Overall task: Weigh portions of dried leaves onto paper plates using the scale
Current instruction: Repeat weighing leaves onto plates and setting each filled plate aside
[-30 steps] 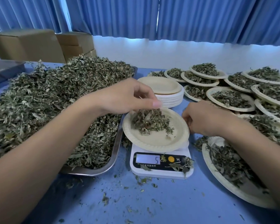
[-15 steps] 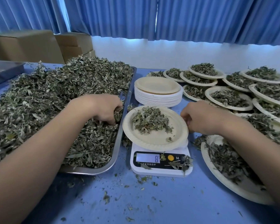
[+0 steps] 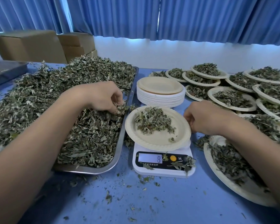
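Note:
A white digital scale (image 3: 164,165) stands at table centre, its display reading 8. On it lies a paper plate (image 3: 158,141) with a small heap of dried leaves (image 3: 153,120). My left hand (image 3: 102,97) is over the right edge of a metal tray (image 3: 120,152) piled with dried leaves (image 3: 55,97), its fingertips pinching a tuft of leaves. My right hand (image 3: 205,117) sits at the plate's right rim with curled fingers touching the edge; whether it grips the rim is hidden.
A stack of unused paper plates (image 3: 160,92) stands behind the scale. Several leaf-filled plates (image 3: 231,98) crowd the right side, one large plate (image 3: 229,178) under my right forearm. Cardboard boxes (image 3: 39,44) sit back left. Leaf crumbs litter the blue table (image 3: 152,199).
My left hand went from above the scale plate back to the tray and now lifts a pinch of leaves at its edge. The display rose from 5 to 8. The right hand stayed.

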Tool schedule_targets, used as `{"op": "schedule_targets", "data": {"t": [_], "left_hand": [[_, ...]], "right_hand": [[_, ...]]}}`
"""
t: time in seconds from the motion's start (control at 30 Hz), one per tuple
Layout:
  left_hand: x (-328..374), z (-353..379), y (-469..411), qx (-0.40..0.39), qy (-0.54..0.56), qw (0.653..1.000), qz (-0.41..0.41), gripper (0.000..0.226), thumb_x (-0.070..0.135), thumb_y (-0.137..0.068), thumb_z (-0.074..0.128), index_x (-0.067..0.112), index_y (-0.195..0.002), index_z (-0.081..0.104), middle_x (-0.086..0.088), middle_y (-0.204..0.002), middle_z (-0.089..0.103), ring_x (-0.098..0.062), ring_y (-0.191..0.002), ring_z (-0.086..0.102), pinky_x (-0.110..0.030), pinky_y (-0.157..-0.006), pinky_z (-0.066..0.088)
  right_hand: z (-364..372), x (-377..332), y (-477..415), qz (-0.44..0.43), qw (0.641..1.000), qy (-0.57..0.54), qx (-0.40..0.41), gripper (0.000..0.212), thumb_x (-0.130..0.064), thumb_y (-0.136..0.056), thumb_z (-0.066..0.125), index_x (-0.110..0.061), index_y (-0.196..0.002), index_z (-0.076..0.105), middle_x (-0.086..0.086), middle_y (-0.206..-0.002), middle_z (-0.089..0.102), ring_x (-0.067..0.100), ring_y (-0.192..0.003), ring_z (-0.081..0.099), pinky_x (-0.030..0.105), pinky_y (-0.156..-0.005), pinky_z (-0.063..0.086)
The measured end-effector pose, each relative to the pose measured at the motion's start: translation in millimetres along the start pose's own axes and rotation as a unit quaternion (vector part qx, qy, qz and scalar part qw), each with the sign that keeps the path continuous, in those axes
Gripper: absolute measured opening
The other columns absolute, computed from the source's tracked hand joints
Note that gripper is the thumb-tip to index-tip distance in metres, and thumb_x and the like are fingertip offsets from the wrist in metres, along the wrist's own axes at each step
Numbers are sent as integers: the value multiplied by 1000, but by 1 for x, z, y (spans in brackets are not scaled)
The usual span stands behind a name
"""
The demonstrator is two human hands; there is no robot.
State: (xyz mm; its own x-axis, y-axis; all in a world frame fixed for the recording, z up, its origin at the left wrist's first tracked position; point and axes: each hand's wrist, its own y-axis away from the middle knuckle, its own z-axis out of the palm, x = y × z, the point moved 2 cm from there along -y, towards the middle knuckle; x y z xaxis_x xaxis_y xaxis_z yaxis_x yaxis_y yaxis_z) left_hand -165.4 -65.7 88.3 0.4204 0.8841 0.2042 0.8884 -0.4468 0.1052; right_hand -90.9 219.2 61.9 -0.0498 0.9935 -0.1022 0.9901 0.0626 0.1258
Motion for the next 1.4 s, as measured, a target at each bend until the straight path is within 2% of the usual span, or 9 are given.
{"op": "schedule_targets", "data": {"t": [0.17, 0.27, 0.33, 0.53, 0.73, 1.13, 1.2, 1.3, 1.4], "left_hand": [[24, -12, 7, 150, 138, 973, 108, 12, 38, -90, 72, 28, -97, 73, 12, -91, 73, 1, -80, 65, -28, -80, 54], [50, -5, 16, 82, 200, 958, 186, 28, 52, -83, 77, 31, -102, 74, 9, -92, 73, -11, -83, 69, -25, -76, 56], [62, 3, 18, 57, 184, 960, 204, 34, 55, -77, 80, 35, -103, 73, 11, -94, 71, -9, -82, 67, -21, -72, 53], [83, 34, 11, 52, 55, 973, 216, 33, 33, -81, 83, 34, -112, 72, 23, -109, 66, 3, -103, 57, -22, -97, 43], [84, 21, 13, 160, 124, 951, 233, 13, 16, -82, 81, 27, -89, 77, 29, -79, 67, 18, -81, 57, 1, -72, 34], [79, 8, 20, 145, 155, 953, 215, 11, 14, -85, 79, 22, -93, 82, 26, -74, 70, 13, -68, 60, -2, -65, 39], [79, 8, 20, 143, 168, 953, 206, 12, 13, -86, 78, 21, -95, 82, 21, -76, 74, 5, -69, 65, -11, -67, 47], [80, 6, 22, 137, 202, 947, 208, 23, 7, -85, 78, 18, -105, 79, 10, -96, 77, 0, -91, 71, -27, -89, 57], [79, 4, 24, 127, 200, 948, 215, 29, 1, -85, 76, 12, -111, 75, 25, -86, 72, 15, -83, 65, -12, -86, 53]], "right_hand": [[-4, 2, 1, 18, 999, -34, -1, 21, 5, -78, 68, -12, -80, 79, 5, -74, 75, 27, -80, 73, 43, -79, 62], [-4, 1, 1, 21, 999, -38, 3, 19, 4, -77, 72, -12, -83, 79, 5, -78, 75, 27, -81, 72, 42, -82, 61], [-3, 0, 1, 19, 999, -30, 9, 18, 3, -78, 71, -13, -85, 77, 5, -79, 73, 26, -82, 71, 42, -82, 61], [-2, 0, 1, 24, 999, -35, 13, 20, 4, -78, 70, -12, -87, 77, 3, -79, 73, 23, -83, 70, 40, -82, 60], [-1, 1, 1, 24, 999, -35, 8, 18, 3, -78, 72, -12, -87, 77, 5, -82, 74, 24, -84, 70, 41, -84, 60], [-2, 1, 0, 20, 999, -35, 11, 20, 5, -77, 72, -12, -86, 77, 2, -79, 73, 21, -82, 69, 41, -84, 60], [-2, 1, 0, 21, 999, -35, 10, 21, 5, -77, 72, -13, -85, 77, 1, -79, 73, 21, -82, 69, 41, -83, 60], [-2, 2, 0, 23, 999, -41, 7, 22, 6, -77, 72, -13, -85, 78, 2, -79, 73, 22, -81, 70, 42, -83, 61], [-1, 2, 0, 20, 999, -41, 8, 19, 4, -77, 73, -13, -84, 77, 4, -80, 73, 24, -82, 71, 42, -83, 61]]}}
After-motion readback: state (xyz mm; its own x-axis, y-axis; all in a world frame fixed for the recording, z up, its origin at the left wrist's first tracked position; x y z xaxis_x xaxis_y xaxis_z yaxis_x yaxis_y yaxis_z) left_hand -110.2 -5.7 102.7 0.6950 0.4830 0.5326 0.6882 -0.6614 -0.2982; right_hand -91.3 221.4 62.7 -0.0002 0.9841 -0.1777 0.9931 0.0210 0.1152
